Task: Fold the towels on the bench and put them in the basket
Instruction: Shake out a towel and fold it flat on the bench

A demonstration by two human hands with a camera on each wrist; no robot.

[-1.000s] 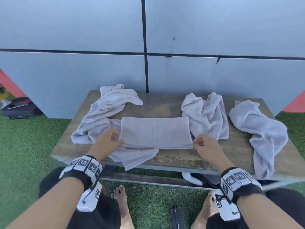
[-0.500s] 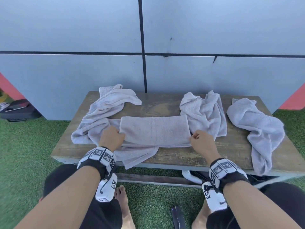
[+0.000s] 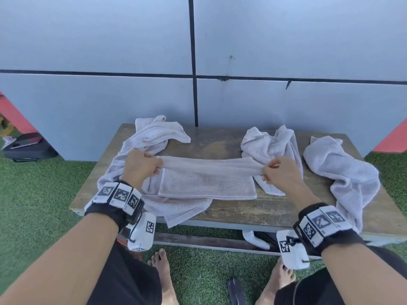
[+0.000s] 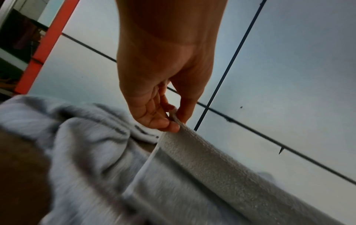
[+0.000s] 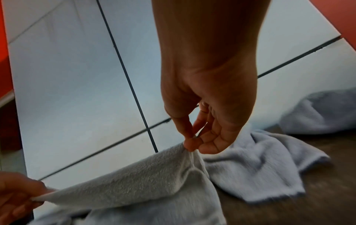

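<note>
Both hands, left hand (image 3: 141,166) and right hand (image 3: 280,172), pinch the towel (image 3: 207,179) ends, lifting its far edge off the bench (image 3: 242,210).

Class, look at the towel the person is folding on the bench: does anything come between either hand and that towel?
Nothing visible does. The left hand and the right hand each already pinch an end of the towel, lifting its far edge off the bench. The basket it must go to is not in view, so that path cannot be judged.
</note>
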